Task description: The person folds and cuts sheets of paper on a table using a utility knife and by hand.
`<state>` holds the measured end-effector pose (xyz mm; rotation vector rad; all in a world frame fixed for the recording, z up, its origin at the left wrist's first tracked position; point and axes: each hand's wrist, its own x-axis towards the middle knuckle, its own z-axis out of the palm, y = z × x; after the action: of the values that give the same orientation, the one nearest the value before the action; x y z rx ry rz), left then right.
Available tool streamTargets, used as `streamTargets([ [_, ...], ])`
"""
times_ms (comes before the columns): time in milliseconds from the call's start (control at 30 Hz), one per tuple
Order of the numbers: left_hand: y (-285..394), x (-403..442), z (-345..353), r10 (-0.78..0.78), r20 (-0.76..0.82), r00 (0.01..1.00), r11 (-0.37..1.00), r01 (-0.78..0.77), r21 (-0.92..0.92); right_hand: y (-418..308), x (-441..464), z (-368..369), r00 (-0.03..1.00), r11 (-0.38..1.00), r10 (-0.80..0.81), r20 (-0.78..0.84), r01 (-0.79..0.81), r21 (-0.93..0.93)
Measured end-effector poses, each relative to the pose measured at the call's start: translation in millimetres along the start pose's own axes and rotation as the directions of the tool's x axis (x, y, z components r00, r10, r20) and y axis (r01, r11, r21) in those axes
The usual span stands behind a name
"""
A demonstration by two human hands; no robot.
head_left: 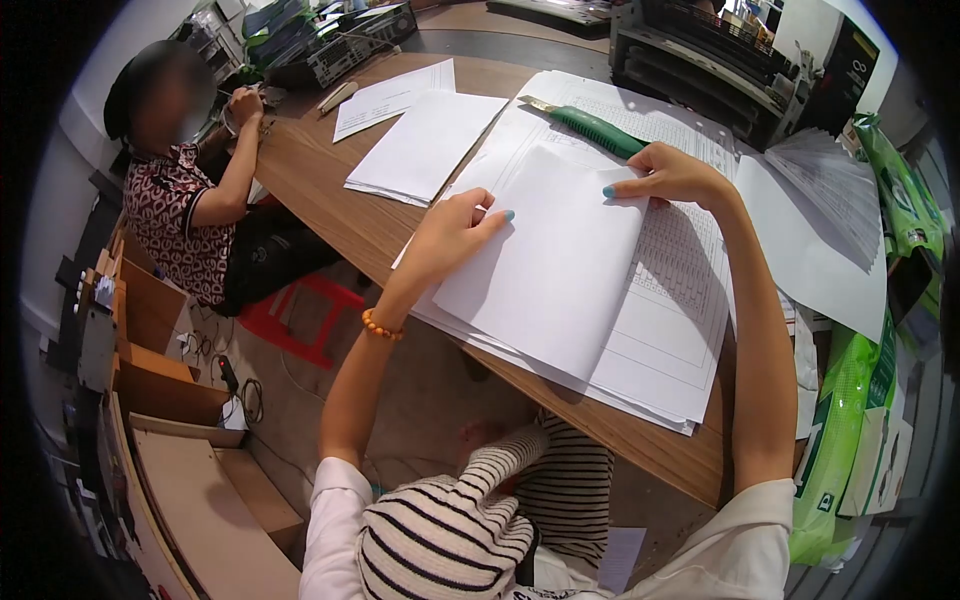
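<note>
While the left hand [458, 232], its thumb over the paper and fingers curled, pinches the left edge of a folded plain white paper sheet [560, 265], the right hand [675, 178] pinches its upper right corner, thumb on top. The sheet lies on a stack of large white papers printed with tables [665, 345], atop the brown wooden desk [300, 145]. Just beyond the sheet, beside the right hand, rests a green-handled cutter knife [595, 130], blade pointing left. Plain white papers [425, 148] lie to the sheet's upper left; a fanned sheaf of thin pages [828, 190] is to its right. Farther left of the sheet, another person [175, 215] sits on a red plastic stool [325, 292].
</note>
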<state>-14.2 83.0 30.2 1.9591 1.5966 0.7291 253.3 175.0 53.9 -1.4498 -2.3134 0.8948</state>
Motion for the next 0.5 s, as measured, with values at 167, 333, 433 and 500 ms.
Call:
streamTargets([
  [167, 1.9, -3.1, 5.9, 0.059, -0.057, 0.997, 0.988, -0.050, 0.146, 0.1, 0.2, 3.3, 0.999, 1.000, -0.009, -0.033, 0.010, 0.019],
  [333, 3.9, -6.8, 9.9, 0.079, -0.060, 0.995, 0.952, -0.058, 0.300, -2.9, 0.4, 1.8, 1.000, 1.000, -0.017, -0.006, 0.017, -0.023],
  [433, -1.3, -10.1, 12.4, 0.233, -0.157, 0.960, 0.952, -0.192, 0.237, -3.6, 1.6, -2.2, 1.000, 1.000, -0.016, 0.012, 0.016, 0.022],
  [500, 1.3, -15.5, 10.3, 0.115, -0.295, 0.949, 0.976, -0.164, -0.146, -7.4, -0.3, -2.3, 0.989, 0.978, -0.115, -0.090, 0.129, 0.167],
])
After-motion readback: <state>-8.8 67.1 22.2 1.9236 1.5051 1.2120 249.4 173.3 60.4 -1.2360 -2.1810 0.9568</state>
